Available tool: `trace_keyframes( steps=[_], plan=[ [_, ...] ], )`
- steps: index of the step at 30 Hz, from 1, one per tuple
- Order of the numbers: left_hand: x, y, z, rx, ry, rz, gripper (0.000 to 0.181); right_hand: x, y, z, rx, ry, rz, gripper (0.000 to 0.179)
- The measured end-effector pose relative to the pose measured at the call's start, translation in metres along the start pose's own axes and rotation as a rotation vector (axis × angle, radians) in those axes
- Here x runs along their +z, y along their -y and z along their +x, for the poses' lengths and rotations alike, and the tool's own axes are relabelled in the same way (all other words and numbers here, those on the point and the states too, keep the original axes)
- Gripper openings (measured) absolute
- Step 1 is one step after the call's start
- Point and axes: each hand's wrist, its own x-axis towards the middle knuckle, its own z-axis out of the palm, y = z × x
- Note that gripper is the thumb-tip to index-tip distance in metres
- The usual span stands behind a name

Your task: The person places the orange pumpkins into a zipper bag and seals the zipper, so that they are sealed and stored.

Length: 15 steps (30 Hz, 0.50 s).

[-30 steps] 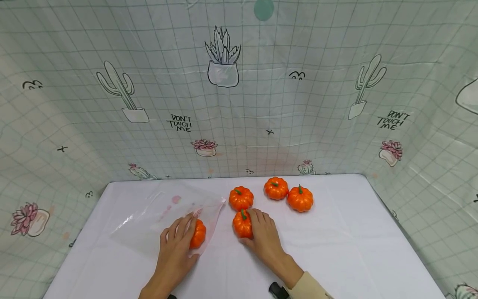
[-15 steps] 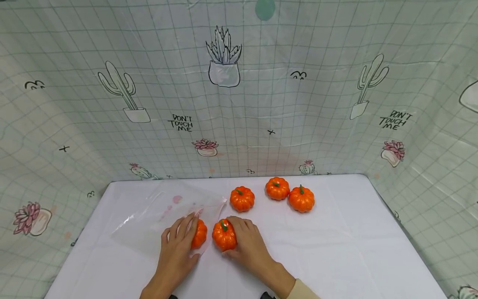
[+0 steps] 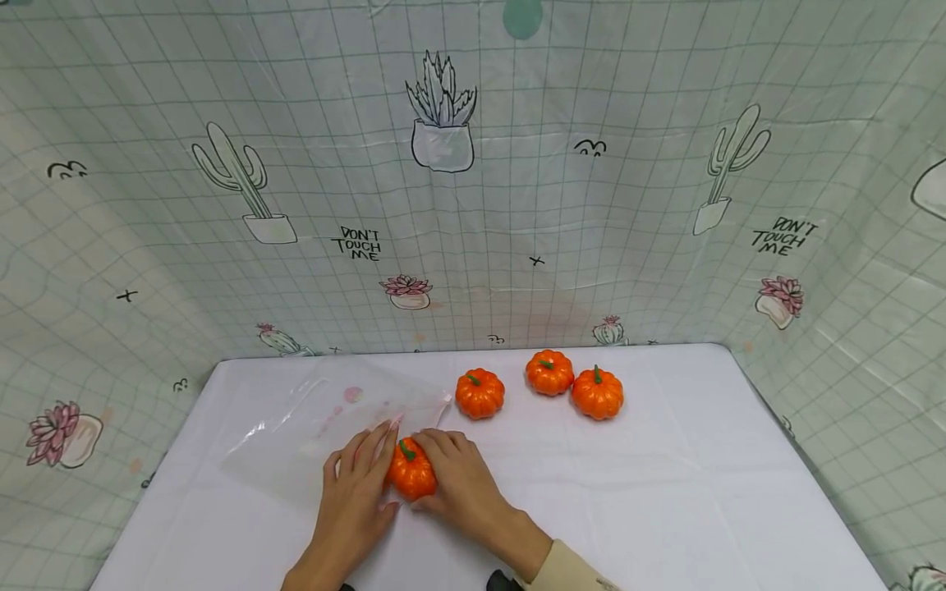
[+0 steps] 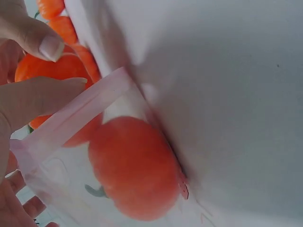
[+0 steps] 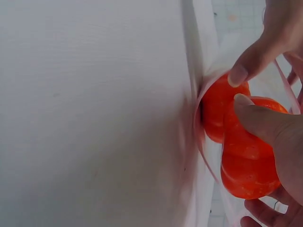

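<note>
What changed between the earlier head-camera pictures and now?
The right hand, already holding an orange pumpkin, has carried it leftward and slightly toward the person, to the mouth of the plastic bag. Nothing was let go. The left hand stayed at the bag's mouth; the three loose pumpkins stayed put.
</note>
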Motion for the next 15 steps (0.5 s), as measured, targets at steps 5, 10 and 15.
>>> trace_keyframes(
  steps=[5, 10, 15],
  plan=[
    [0.0, 0.001, 0.0, 0.047, -0.05, 0.01, 0.112, 0.004, 0.005, 0.007, -0.018, 0.016, -0.052, 0.084],
    [0.002, 0.003, 0.0, 0.081, -0.087, -0.002, 0.104, 0.012, 0.01, 0.016, -0.058, 0.014, -0.13, 0.078],
    [0.003, 0.004, 0.001, 0.109, -0.124, 0.006, 0.1, 0.017, 0.013, 0.017, -0.086, 0.037, -0.178, 0.071]
  ],
)
